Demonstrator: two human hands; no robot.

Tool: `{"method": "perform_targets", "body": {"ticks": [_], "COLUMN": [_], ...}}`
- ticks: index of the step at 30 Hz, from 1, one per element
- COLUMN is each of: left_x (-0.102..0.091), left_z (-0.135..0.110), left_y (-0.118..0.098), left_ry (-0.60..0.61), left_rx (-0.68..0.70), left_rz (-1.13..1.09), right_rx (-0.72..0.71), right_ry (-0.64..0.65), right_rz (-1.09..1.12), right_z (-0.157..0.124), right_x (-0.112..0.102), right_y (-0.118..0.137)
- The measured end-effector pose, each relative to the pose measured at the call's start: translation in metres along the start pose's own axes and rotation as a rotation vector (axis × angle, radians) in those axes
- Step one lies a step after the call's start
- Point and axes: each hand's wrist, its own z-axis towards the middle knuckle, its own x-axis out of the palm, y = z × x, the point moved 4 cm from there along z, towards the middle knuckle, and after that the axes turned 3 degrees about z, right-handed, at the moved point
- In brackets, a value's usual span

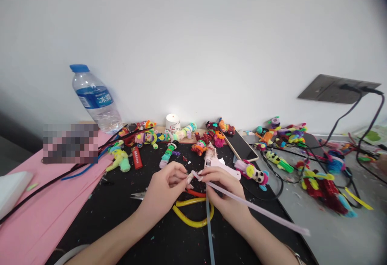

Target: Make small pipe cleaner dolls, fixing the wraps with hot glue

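Note:
My left hand [165, 187] and my right hand [224, 192] meet above a black mat [121, 212], fingers pinched together. Both grip the end of a long pale pink pipe cleaner [260, 209], which runs off to the lower right past my right wrist. Its near end is bent or looped between my fingertips. Under my hands lie yellow-handled scissors [190, 212] and a white glue gun [219, 164]. A light blue strip [210, 232] runs down toward me.
Several bright pipe-cleaner figures [211, 138] lie along the wall and on the grey table [326, 232] at right, among black cables [359, 136]. A water bottle [96, 100] stands at back left by pink paper [45, 212]. A phone [242, 146], a red lighter [137, 158] and a white tape roll [172, 122] are nearby.

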Motion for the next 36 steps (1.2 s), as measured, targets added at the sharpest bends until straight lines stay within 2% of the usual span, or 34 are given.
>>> {"method": "perform_targets", "body": {"ticks": [7,15,21,36], "left_x": [-0.001,-0.002,-0.002,-0.003], "left_z": [-0.002,-0.002,0.000,-0.002], "left_y": [-0.007,-0.009,-0.007,-0.008], "left_ry": [-0.082,-0.088,-0.071,-0.088], "left_rx": [0.038,0.056,0.019,0.000], "left_rz": [0.010,-0.060,-0.139,-0.155], "right_rx": [0.014,0.067,0.085,0.103], "right_ry": [0.019,-0.001,-0.006,-0.013], "right_rz": [-0.011,0.005,0.036,0.057], "right_z": [-0.003,-0.005,-0.006,-0.006], "right_x": [-0.001,0.001,0.001,0.002], "right_y": [-0.002,-0.007,-0.009,-0.011]}}
